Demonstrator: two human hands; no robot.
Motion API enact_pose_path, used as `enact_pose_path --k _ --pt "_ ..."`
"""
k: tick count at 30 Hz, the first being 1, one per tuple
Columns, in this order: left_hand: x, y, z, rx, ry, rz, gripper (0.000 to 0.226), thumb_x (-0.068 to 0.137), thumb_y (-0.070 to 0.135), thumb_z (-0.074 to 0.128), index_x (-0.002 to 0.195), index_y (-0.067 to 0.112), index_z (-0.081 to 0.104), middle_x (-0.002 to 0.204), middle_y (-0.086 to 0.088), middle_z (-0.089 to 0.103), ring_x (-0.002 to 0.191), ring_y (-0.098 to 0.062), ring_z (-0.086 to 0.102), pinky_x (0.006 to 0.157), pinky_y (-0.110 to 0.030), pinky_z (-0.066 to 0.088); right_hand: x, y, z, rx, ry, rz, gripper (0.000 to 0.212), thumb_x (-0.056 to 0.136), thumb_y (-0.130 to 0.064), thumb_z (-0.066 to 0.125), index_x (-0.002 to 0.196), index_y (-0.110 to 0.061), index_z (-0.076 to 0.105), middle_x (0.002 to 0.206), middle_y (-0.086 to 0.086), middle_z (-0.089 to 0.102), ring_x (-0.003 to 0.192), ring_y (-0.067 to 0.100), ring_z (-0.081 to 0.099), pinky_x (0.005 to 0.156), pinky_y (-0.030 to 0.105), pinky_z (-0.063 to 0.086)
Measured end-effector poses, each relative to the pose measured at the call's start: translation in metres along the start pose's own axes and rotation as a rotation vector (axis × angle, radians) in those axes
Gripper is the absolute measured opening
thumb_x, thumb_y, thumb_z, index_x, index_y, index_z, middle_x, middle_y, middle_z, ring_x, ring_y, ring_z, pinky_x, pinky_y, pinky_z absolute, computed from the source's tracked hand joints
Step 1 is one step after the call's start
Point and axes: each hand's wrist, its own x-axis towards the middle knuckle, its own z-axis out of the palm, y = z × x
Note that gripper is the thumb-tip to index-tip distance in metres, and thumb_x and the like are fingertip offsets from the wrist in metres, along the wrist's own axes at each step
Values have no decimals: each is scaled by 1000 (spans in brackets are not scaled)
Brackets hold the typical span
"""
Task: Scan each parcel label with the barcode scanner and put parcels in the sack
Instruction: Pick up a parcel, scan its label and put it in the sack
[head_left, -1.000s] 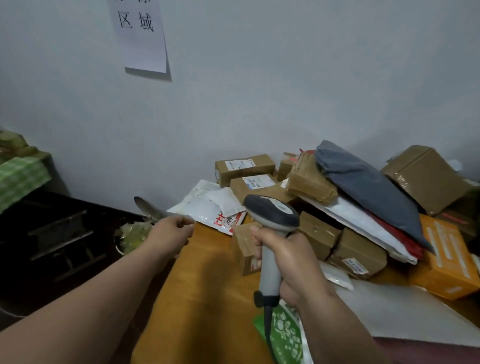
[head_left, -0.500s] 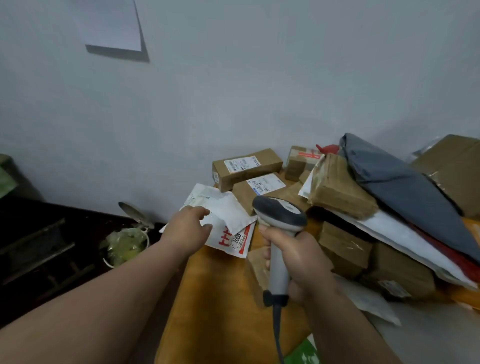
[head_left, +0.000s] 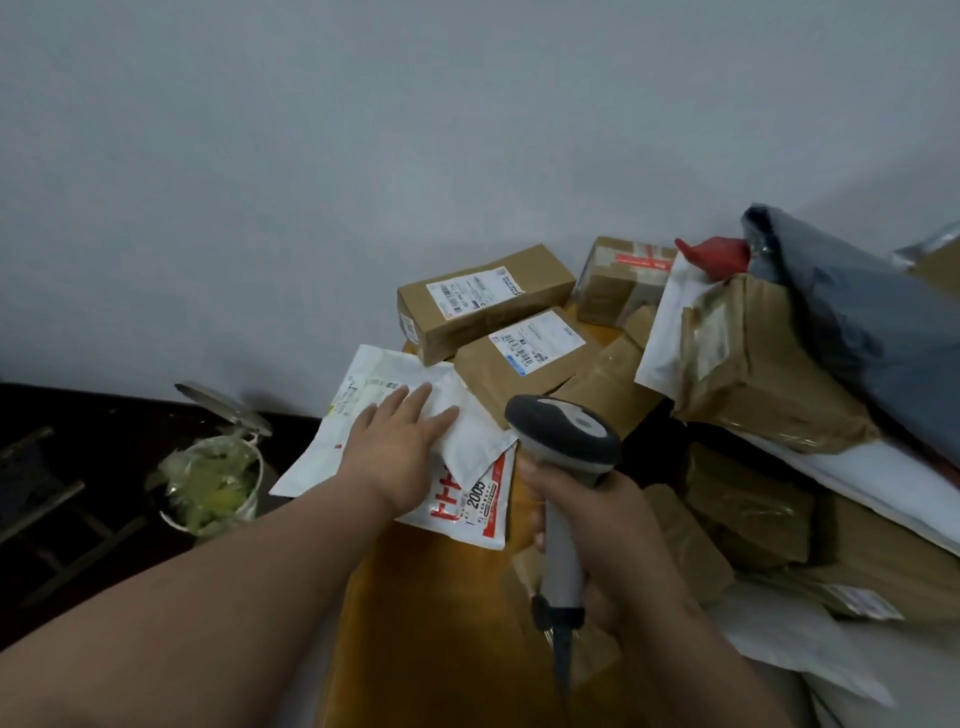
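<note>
Two hands work over a heap of parcels on a smooth orange-brown table (head_left: 441, 623). From the head camera, the left hand (head_left: 397, 457) lies flat, fingers straight and slightly spread, pressing a soft white padded envelope (head_left: 470, 441) that overlaps a glossy white mailer with red print (head_left: 467, 512). Just right of that envelope, the right hand (head_left: 602, 535) curls tightly round the pale handle of the barcode scanner (head_left: 563, 441), whose rounded grey head points toward the pile. Behind the envelope sit two oblong cardboard boxes (head_left: 485, 306), each bearing a white label. Right of the scanner, crumpled tape-wrapped brown parcels (head_left: 748, 364) lie under a wrinkled grey plastic bag (head_left: 857, 312), which the frame edge cuts off. Label print is too blurred to read. Left of the envelope, off the table, a bucket (head_left: 213, 483) lined with greenish plastic stands in shadow.
</note>
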Motion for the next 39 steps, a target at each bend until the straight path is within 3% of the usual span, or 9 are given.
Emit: enact_pose_path --k 5,11,14,17,20,22,27,32,39 --pt "18 -3 1 41 -9 88 55 101 43 46 152 45 27 165 5 18 152 -23 16 124 -47 7 2 2 2 87 52 8 12 85 -23 74 90 -19 64 55 -13 68 50 4 66 62 29 50" --pt "3 -10 -18 -174 136 132 38 103 41 42 140 39 51 133 8 61 119 -16 58 105 -38 43 -5 -4 2 106 142 22 14 83 -25 77 86 -16 66 50 -10 66 59 11 63 61 29 51" --pt "-12 -9 -39 -476 172 9 26 103 39 46 124 33 61 109 10 64 97 -14 59 84 -32 47 -13 -6 2 119 172 -9 15 82 -25 78 85 -17 66 54 -6 65 62 15 63 64 33 53" --pt "-26 -15 -60 -1010 148 -170 20 102 37 51 106 24 66 105 2 70 96 -20 65 88 -39 53 -28 -9 4 145 184 -46 17 81 -26 79 90 -18 67 56 -8 67 64 15 63 58 31 52" --pt "-46 -21 -77 -1668 -19 -289 25 102 31 52 117 15 65 111 -8 74 102 -25 71 83 -41 58 -49 -15 3 162 176 -91 15 83 -26 77 87 -18 65 50 -14 65 63 14 61 53 25 50" --pt "-62 -20 -83 -1863 -111 -266 31 102 28 51 128 15 59 116 -7 73 108 -25 69 81 -39 59 -64 -18 0 167 178 -118 14 84 -25 76 86 -18 64 49 -12 65 62 12 60 49 21 47" --pt "-107 -7 -86 -2096 -232 -155 39 99 21 51 136 14 55 120 -11 71 97 -26 74 70 -42 63 -103 -16 -11 236 208 -147 27 80 -24 79 99 -9 67 80 10 68 71 21 63 59 32 53" --pt "-152 24 -92 -2202 -214 -84 41 98 12 50 139 14 53 122 -17 69 88 -30 75 70 -45 60 -142 -22 -32 335 88 -247 24 77 -24 79 84 -2 72 72 13 67 66 22 62 63 35 51" --pt "-216 95 -92 -2189 -231 23 48 93 7 52 140 17 49 122 -18 69 98 -35 72 80 -57 56 -195 -15 -69 509 -62 -340 40 64 -19 79 103 -11 73 103 8 77 103 28 71 95 45 53"
